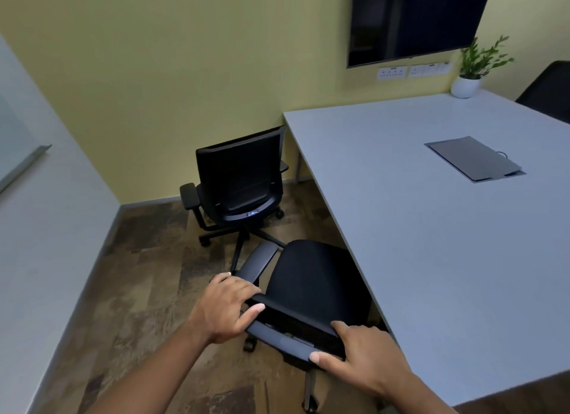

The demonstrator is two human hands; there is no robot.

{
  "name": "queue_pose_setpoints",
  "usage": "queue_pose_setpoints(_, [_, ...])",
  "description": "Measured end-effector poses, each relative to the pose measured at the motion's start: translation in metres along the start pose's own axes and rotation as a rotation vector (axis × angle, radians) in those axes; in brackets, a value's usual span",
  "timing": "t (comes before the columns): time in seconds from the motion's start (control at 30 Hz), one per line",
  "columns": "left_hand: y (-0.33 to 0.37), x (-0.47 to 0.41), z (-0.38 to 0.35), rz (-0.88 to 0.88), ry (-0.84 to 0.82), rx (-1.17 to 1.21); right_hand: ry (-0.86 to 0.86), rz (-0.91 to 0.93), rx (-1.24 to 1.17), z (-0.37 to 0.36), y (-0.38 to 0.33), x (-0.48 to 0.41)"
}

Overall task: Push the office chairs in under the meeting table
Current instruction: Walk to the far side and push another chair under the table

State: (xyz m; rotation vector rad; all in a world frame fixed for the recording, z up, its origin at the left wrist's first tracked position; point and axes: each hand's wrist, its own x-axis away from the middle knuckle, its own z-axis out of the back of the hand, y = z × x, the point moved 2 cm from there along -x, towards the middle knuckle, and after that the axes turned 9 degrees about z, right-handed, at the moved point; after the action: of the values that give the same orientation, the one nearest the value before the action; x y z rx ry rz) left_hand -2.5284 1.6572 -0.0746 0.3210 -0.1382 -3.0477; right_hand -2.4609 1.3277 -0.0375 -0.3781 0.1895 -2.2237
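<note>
A black office chair (311, 278) stands right below me at the left edge of the grey meeting table (431, 228), its seat partly under the tabletop. My left hand (228, 308) grips the left end of its backrest top, and my right hand (364, 355) grips the right end. A second black office chair (240, 179) stands farther off near the yellow wall, close to the table's far corner, its back turned to me and its seat mostly out from under the table.
A third dark chair (552, 89) shows at the table's far right side. A potted plant (468, 77) and a grey cable hatch (475, 159) sit on the table. A dark screen (413, 19) hangs on the wall. Brown patterned floor (148, 290) lies open to my left.
</note>
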Motion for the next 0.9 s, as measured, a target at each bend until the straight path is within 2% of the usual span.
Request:
queue_pose_setpoints(0.27, [-0.038,-0.071,-0.008,-0.195,-0.016,0.009,-0.127,-0.08,-0.133,0.006,-0.012,-0.035])
queue_pose_setpoints(0.47, [-0.057,-0.128,-0.016,-0.292,-0.073,0.031,-0.203,-0.251,-0.22,0.012,-0.012,-0.074])
queue_pose_setpoints(0.9, [-0.064,-0.25,-0.039,-0.544,-0.1,0.084,-0.078,-0.478,-0.276,0.021,0.003,-0.12])
